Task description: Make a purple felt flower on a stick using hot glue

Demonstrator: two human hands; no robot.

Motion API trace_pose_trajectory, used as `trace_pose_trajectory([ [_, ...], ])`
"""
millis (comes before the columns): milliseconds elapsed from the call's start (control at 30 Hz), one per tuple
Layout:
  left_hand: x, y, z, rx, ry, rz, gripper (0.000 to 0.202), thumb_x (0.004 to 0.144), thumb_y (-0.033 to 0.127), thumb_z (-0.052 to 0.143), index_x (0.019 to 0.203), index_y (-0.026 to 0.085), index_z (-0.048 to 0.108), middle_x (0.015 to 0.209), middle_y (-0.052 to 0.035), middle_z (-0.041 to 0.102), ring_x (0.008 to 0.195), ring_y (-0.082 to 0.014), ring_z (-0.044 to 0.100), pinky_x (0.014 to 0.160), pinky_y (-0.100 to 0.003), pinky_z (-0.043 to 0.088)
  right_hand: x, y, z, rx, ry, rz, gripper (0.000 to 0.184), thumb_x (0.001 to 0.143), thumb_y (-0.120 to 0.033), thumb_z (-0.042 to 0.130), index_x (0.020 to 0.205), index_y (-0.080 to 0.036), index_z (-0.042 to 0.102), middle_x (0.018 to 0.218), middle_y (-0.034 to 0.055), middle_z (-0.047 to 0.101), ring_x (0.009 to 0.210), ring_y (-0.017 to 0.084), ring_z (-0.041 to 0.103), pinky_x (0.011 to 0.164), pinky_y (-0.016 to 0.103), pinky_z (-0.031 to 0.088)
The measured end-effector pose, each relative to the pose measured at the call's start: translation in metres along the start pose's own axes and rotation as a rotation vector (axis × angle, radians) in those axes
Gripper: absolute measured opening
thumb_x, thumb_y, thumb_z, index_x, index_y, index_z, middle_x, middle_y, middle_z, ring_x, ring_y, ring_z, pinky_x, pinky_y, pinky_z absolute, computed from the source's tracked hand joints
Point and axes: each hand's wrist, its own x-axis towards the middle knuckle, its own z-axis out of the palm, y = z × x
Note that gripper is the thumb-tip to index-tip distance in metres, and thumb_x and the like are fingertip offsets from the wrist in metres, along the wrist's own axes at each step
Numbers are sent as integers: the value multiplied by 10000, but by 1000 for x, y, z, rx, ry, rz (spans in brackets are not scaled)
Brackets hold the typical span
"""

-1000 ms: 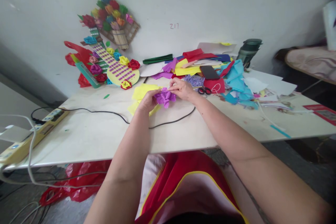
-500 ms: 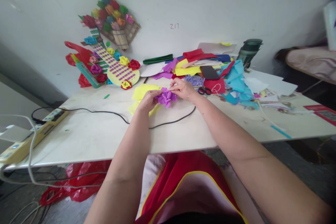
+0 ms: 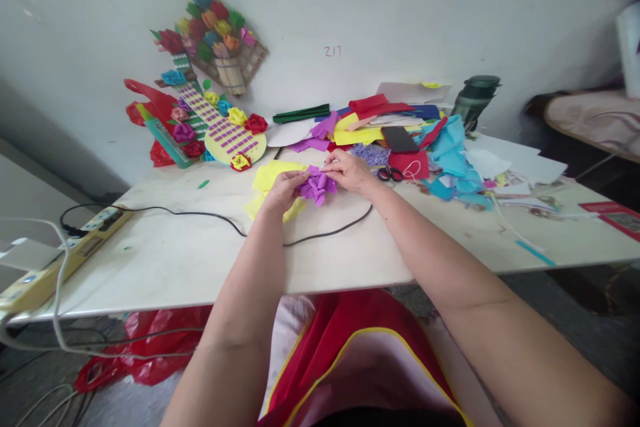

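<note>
A purple paper flower (image 3: 317, 186) is held between both hands over the middle of the table. My left hand (image 3: 283, 191) grips its left side with closed fingers. My right hand (image 3: 350, 171) pinches its upper right edge. A yellow sheet (image 3: 270, 177) lies under and behind the flower. Black-handled scissors (image 3: 389, 174) rest just right of my right hand.
A pile of coloured paper (image 3: 390, 127) with a dark phone (image 3: 399, 139) fills the far right of the table (image 3: 200, 260). A paper guitar with flowers (image 3: 220, 130) leans at the back left. A black cable (image 3: 210, 215) crosses the table. A power strip (image 3: 60, 260) sits left, a green bottle (image 3: 473, 99) back right.
The purple flower has turned slightly between my fingers and shifted a little right. Both hands stay in almost the same place.
</note>
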Motion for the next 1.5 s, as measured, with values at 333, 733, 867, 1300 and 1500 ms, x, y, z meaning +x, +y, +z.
trace_pose_trajectory([
  [333,-2,6,0,-39,202,98,358,550,401,851,630,117,648,537,1,565,456,-70,479,467,-209,396,-7,-8,-7,-191,148,101,402,919,-341,394,745,-154,705,820,108,672,787,200,589,715,305,400],
  [733,4,4,-3,17,355,184,381,607,444,815,592,135,592,509,25,521,460,-62,464,492,-194,416,-6,-7,9,-387,-301,278,529,791,-260,521,1313,-179,555,1183,164,607,1055,315,603,860,379,464],
  [867,4,5,-2,34,384,185,363,619,425,813,585,138,594,508,22,523,464,-68,470,493,-193,416,-7,-16,14,-403,-312,315,528,799,-269,512,1317,-177,547,1196,185,565,1056,336,597,850,400,477],
  [1300,4,7,-4,33,502,206,325,669,397,784,600,139,599,516,24,531,476,-76,490,535,-210,450,-7,-20,20,-470,-277,450,455,791,-316,560,1203,-133,622,1200,230,565,1088,354,567,899,446,442],
  [1500,7,4,-7,16,515,208,337,664,423,779,619,138,605,522,22,541,479,-79,499,537,-212,451,-6,-16,20,-478,-279,458,423,807,-326,564,1179,-140,636,1122,220,637,1044,325,603,841,412,467],
])
